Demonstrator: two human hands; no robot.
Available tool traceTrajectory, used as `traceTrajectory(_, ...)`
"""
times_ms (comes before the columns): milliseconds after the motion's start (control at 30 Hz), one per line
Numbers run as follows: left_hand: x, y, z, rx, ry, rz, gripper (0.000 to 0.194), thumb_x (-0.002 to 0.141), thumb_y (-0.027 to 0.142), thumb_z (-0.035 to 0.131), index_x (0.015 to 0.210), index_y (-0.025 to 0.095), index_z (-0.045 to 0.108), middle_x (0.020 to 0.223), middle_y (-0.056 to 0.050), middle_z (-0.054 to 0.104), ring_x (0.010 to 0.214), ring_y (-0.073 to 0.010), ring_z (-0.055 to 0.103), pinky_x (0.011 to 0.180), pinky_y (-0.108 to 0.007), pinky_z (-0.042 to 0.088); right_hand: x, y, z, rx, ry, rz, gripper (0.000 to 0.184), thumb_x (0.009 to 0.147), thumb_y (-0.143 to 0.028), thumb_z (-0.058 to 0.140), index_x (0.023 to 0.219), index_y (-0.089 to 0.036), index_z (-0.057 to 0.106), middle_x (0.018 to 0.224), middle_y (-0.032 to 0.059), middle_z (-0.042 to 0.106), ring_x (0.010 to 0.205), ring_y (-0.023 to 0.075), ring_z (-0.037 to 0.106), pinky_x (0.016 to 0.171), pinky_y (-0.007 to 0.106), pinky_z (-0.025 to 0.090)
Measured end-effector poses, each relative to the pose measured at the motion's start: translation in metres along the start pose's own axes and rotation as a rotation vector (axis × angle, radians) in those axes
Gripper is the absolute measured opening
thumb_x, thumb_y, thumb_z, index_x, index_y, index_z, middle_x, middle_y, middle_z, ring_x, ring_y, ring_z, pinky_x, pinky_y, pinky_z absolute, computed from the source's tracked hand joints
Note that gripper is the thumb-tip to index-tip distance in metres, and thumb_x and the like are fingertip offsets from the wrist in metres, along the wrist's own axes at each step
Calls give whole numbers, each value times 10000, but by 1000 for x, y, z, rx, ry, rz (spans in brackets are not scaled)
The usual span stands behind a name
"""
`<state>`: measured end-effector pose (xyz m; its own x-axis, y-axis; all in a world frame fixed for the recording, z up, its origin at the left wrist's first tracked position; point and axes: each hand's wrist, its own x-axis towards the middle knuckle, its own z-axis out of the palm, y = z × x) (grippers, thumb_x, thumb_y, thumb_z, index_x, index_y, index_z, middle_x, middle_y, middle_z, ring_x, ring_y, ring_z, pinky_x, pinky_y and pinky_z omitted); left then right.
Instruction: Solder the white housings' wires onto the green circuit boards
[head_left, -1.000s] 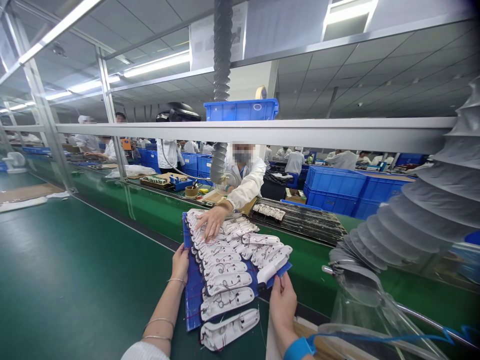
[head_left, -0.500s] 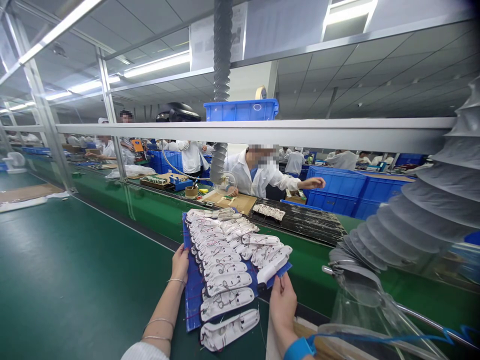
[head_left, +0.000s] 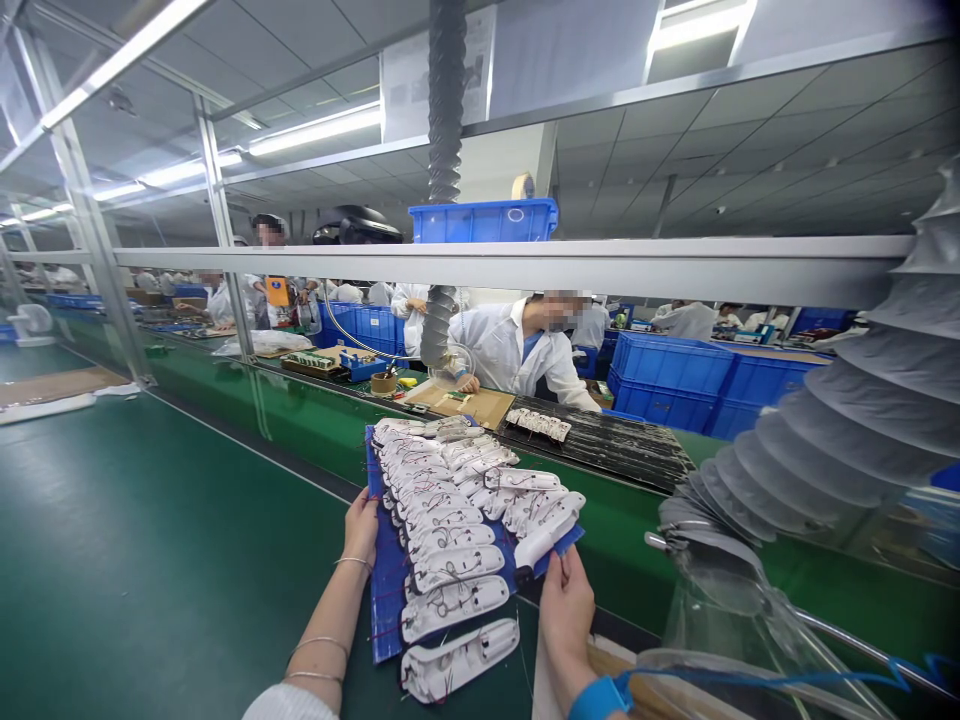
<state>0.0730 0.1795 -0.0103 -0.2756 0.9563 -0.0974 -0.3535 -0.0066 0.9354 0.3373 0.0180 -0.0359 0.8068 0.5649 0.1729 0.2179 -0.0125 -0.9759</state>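
Observation:
A blue board [head_left: 388, 590] carries rows of white plastic housings [head_left: 450, 568] with thin dark and red wires. My left hand [head_left: 361, 530] grips the board's left edge, fingers closed on it. On the opposite side, my right hand [head_left: 566, 600] pinches the board's right corner, just below a housing [head_left: 550, 528] that lies turned over at an angle. The nearest housing [head_left: 459, 660] lies at the front, past the board's lower edge. What supports the board underneath is hidden.
A green bench [head_left: 150, 540] spreads to the left. Beyond the board runs a green conveyor [head_left: 300, 415]; a co-worker [head_left: 510, 350] sits behind it at a brown mat [head_left: 495, 405]. A ribbed grey duct [head_left: 810, 450] with a clear hood [head_left: 735, 620] hangs at right. Blue crates [head_left: 667, 375] stand behind.
Both my hands and the blue board stay in place. Across the conveyor, the co-worker has leaned toward the right and lowered the outstretched arm. A person at back left has shifted.

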Motion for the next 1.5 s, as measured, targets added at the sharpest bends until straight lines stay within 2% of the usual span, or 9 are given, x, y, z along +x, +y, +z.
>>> traceTrajectory(400, 4, -3, -1, -20, 6, -10, 311, 986, 385, 605, 1127, 112, 651, 1037, -66, 694, 910, -155, 678, 876, -359, 571, 0, -2, 0, -5, -2, 27, 812, 806, -633, 436, 1380, -78, 586, 1319, 186, 655, 1237, 340, 627, 939, 379, 525)
traceTrajectory(733, 5, -5, -2, -28, -13, -4, 296, 986, 365, 606, 1135, 112, 643, 1056, -68, 680, 918, -155, 668, 859, -351, 575, 0, -3, -1, -16, -12, 42, 761, 818, -577, 418, 1385, -97, 585, 1303, 171, 668, 1233, 345, 627, 950, 396, 516)
traceTrajectory(1067, 0, -2, -1, -25, -13, -2, 306, 985, 379, 606, 1128, 111, 644, 1041, -67, 683, 895, -149, 671, 835, -338, 579, 0, 1, 1, 12, 8, 6, 773, 828, -608, 462, 1373, -76, 594, 1284, 177, 678, 1217, 319, 636, 930, 340, 524)
traceTrajectory(1500, -4, 5, 2, -13, 24, 2, 314, 981, 392, 610, 1115, 110, 643, 1052, -71, 674, 927, -160, 667, 849, -352, 580, 1, 3, 0, 17, -23, 24, 785, 828, -605, 433, 1402, -86, 565, 1328, 174, 653, 1252, 333, 618, 965, 374, 516)
